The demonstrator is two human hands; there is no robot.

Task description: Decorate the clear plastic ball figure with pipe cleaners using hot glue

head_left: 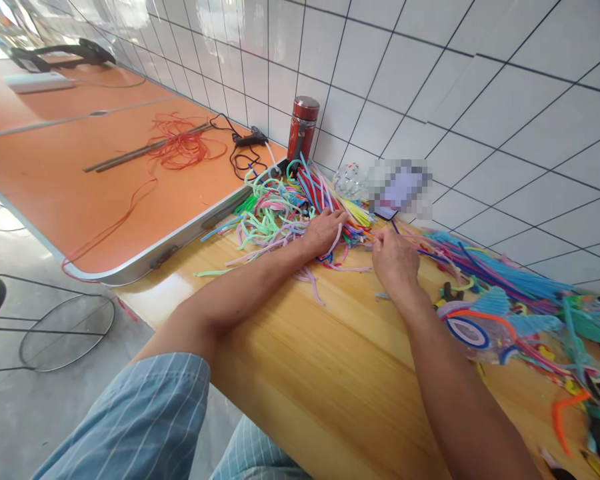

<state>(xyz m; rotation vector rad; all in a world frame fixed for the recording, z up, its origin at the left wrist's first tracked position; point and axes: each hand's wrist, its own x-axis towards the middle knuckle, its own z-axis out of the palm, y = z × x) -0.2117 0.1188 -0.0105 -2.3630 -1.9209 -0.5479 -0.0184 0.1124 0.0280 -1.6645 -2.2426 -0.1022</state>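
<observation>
A tangled pile of colourful pipe cleaners (270,217), green, lilac, pink and blue, lies on the wooden table around my left hand (327,231). That hand rests on the pile, its fingers stretched over a bundle of red, yellow and lilac pipe cleaners (325,190). Just to the right, my right hand (396,259) is closed, knuckles up. An orange pipe cleaner (364,235) runs from the pile to its fingertips, which are partly hidden. Behind the hands lies a phone (403,189), blurred out, beside a clear plastic item (350,180).
A red thermos (303,130) stands by the tiled wall. On the right of the wooden table (320,360) lie blue pipe cleaners (510,267) and a fish-like plastic figure (480,327). The adjoining orange table (55,193) holds red string (185,143), thin rods and a black cord.
</observation>
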